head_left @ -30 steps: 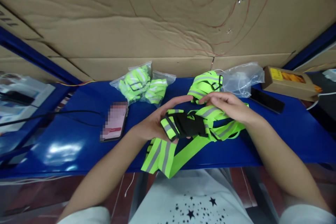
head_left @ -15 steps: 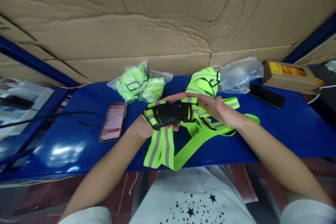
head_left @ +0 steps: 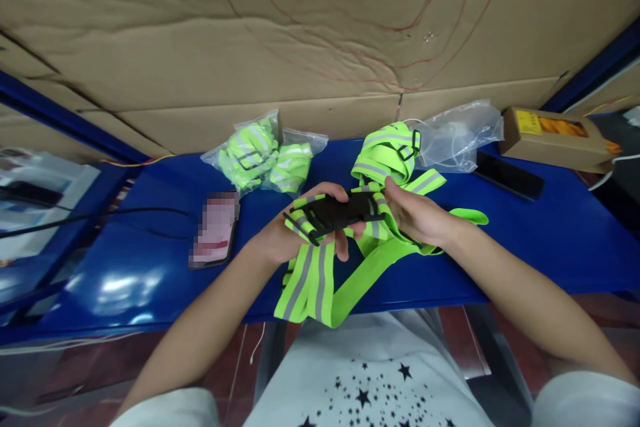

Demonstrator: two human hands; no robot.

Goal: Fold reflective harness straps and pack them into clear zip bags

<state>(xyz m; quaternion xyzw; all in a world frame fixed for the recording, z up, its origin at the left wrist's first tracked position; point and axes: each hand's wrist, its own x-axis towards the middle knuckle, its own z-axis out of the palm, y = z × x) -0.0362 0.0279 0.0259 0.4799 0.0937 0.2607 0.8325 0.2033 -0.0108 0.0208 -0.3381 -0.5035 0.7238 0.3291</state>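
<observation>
A neon-green reflective strap point(head_left: 320, 277) with grey stripes hangs over the front edge of the blue table point(head_left: 525, 247). Its black plastic buckle point(head_left: 336, 211) lies across both hands. My left hand point(head_left: 285, 240) is closed on the buckle's left end, thumb on top. My right hand point(head_left: 417, 217) grips the buckle's right end and the folded strap loops beneath it. The strap's tail point(head_left: 467, 216) trails to the right on the table.
A rolled green strap point(head_left: 387, 153) lies just behind my hands. Two bagged straps point(head_left: 265, 157) sit at the back left, an empty clear bag point(head_left: 457, 137) and a cardboard box point(head_left: 550, 137) at the back right. Two phones point(head_left: 215, 228) point(head_left: 510, 177) lie on the table. A cardboard wall stands behind.
Both hands lifted the buckle up off the strap pile and closed in on its two ends. The strap loops spread out to the right on the table.
</observation>
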